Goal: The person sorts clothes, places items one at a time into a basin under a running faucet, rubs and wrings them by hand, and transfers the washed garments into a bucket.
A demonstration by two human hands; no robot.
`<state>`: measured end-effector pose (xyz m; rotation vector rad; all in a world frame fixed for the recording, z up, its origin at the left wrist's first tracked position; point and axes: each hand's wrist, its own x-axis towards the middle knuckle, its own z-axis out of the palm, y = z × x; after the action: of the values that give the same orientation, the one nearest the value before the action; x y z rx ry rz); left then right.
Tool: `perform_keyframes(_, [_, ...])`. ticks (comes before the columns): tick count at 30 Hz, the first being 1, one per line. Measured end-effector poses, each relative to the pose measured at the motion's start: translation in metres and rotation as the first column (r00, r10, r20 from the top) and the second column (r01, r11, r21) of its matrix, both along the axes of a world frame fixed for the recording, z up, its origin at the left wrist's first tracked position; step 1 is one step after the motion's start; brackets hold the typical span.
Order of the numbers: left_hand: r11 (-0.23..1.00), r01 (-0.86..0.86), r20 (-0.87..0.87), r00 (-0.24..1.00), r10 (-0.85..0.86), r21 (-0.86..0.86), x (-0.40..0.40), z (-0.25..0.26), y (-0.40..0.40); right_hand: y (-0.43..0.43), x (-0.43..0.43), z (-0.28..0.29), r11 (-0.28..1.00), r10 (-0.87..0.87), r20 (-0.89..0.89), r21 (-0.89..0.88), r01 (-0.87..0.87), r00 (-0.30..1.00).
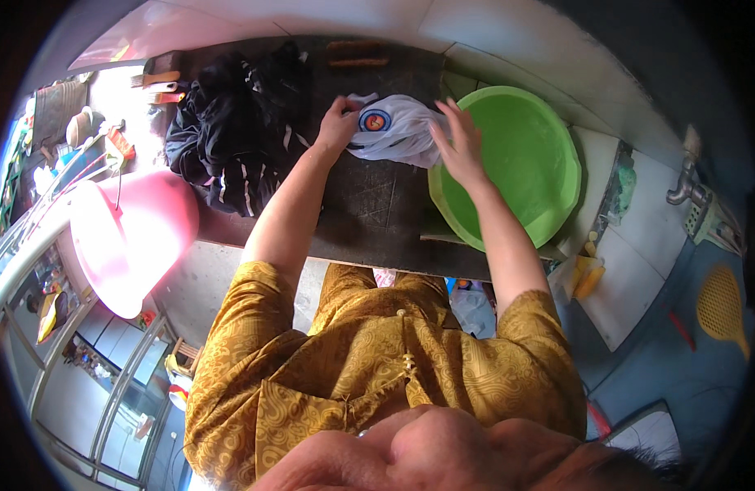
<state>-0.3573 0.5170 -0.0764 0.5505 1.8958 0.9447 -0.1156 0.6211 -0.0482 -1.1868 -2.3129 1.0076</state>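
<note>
A bunched white cloth (405, 126) with a round blue and orange emblem lies on a dark work surface (377, 208). My left hand (340, 123) pinches its left end between thumb and fingers. At the cloth's right end is my right hand (460, 138), its fingers apart, the fingertips at or just above the fabric; whether they touch it I cannot tell. Beyond that hand a green plastic basin (518, 166) stands at the right end of the surface, and my right forearm crosses its near edge. A heap of black clothes (230, 129) with white stripes lies to the left.
A pink plastic tub (150, 215) is beside the surface's left end. Brushes (162, 78) lie at the back left, and a brownish brush-like thing (357, 54) near the tiled wall. On the right are a metal tap (687, 184) and a yellow fly swatter (721, 304).
</note>
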Motion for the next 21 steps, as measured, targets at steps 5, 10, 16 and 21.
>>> perform_keyframes(5, [1.000, 0.024, 0.040, 0.999, -0.024, -0.006, 0.007, 0.033, 0.020, 0.004, -0.109, 0.012, 0.874, -0.131, 0.437, -0.372, 0.311, 0.890])
perform_keyframes(10, [0.920, 0.291, -0.563, 0.728, -0.390, -0.262, 0.014, 0.045, -0.005, -0.028, -0.111, -0.005, 0.998, 0.053, 0.351, -0.061, -0.034, 0.935])
perform_keyframes(16, [0.959, 0.160, -0.863, 0.421, -0.281, -0.234, 0.024, 0.014, 0.026, -0.017, -0.134, -0.031, 0.959, -0.243, 0.352, 0.227, 0.169, 0.904])
perform_keyframes(21, [0.981, 0.177, -0.768, 0.638, -0.055, 0.078, 0.070, 0.047, -0.038, -0.074, -0.077, -0.016, 0.936, -0.135, -0.019, 0.324, 0.134, 0.991])
